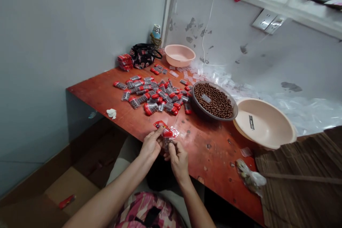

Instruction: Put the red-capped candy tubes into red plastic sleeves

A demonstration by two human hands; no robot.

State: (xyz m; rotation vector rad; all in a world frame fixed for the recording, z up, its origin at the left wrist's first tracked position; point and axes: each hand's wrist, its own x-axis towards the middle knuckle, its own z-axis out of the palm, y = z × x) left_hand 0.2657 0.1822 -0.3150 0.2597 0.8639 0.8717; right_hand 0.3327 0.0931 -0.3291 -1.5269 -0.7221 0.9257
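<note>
Above the table's front edge, my left hand [151, 145] and my right hand [178, 156] both grip a small clear plastic container with a red cap [167, 134]. My left thumb and fingers close near its capped end. My right thumb presses its lower clear part, and my fingers are partly hidden behind it. Just beyond the container lies a red printed label sheet [159, 124]; a shiny red-and-white patterned part [174, 132] is beside it. Farther back, a pile of similar red-capped containers [149, 92] with dark contents spreads over the red table [197, 146].
A grey basin [196, 108] holds brown balls and a clear piece. Beige [278, 124] and pink [180, 51] basins stand nearby. Clear plastic pieces [301, 108] heap along the wall. A floral bag [141, 57], flask [156, 34], crumpled tissue [111, 113] and cardboard [304, 181] flank the area.
</note>
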